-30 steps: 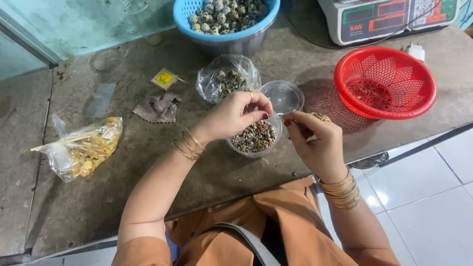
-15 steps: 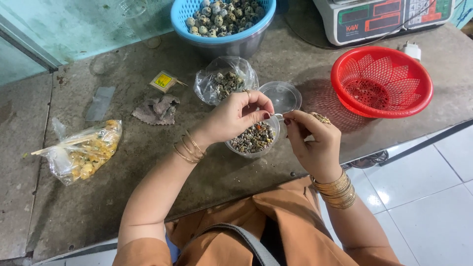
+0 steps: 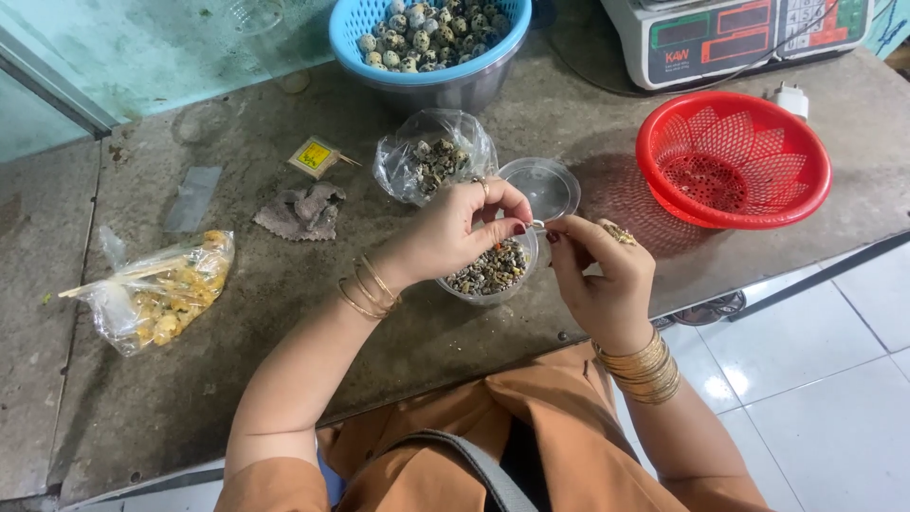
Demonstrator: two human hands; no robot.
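My left hand (image 3: 464, 232) and my right hand (image 3: 602, 275) meet fingertip to fingertip over a clear plastic cup (image 3: 488, 275) filled with speckled shell bits. Between the fingertips both hands pinch a small pale quail egg (image 3: 537, 226), mostly hidden by the fingers. Just behind the hands lies a clear round lid (image 3: 542, 187). A clear plastic bag of speckled quail eggs (image 3: 431, 161) sits behind my left hand.
At the back, a blue basket of quail eggs (image 3: 431, 38) stands in a metal bowl, with a weighing scale (image 3: 739, 33) to its right. A red basket (image 3: 735, 156) is at the right. A bag of yellow scraps (image 3: 161, 289), a grey rag (image 3: 303, 210) and a yellow packet (image 3: 315, 155) lie left.
Both hands stay over the cup with the egg pinched between them; the fingers shift slightly. Nothing else on the counter has moved.
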